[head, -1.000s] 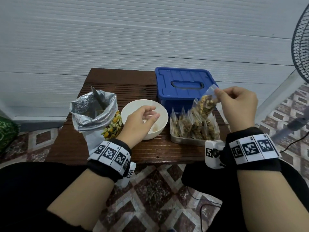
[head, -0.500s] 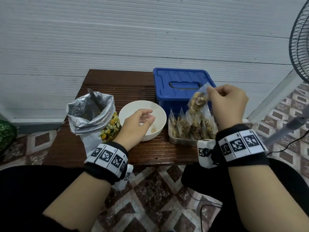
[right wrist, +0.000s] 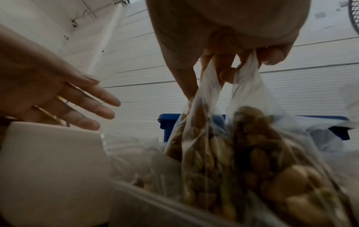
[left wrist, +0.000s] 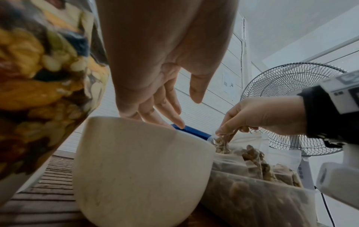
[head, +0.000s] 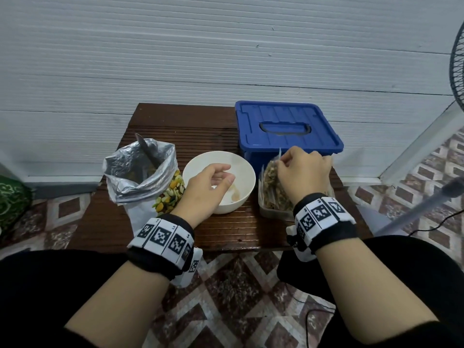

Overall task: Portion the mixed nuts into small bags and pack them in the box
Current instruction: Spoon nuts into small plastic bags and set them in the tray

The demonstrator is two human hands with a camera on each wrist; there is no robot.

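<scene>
My right hand (head: 282, 163) pinches the top of a small clear bag of nuts (head: 271, 173) and holds it down among several filled bags standing in the clear plastic container (head: 272, 214). The right wrist view shows the fingers (right wrist: 223, 72) gripping the plastic above the small bag (right wrist: 204, 145). My left hand (head: 227, 175) hovers with relaxed fingers over the white bowl (head: 241, 169) and holds nothing. The silver foil bag of mixed nuts (head: 140, 172) stands left of the bowl. Behind the container sits the blue box (head: 288, 129) with its lid on.
Everything stands on a small dark wooden table (head: 180, 126) against a white wall. A dark utensil handle (head: 148, 151) sticks out of the foil bag. A standing fan (head: 458, 59) is at the right edge. Tiled floor lies below the table's near edge.
My right hand has brought the small bag down from in front of the blue box into the clear container. The left hand has stayed over the bowl.
</scene>
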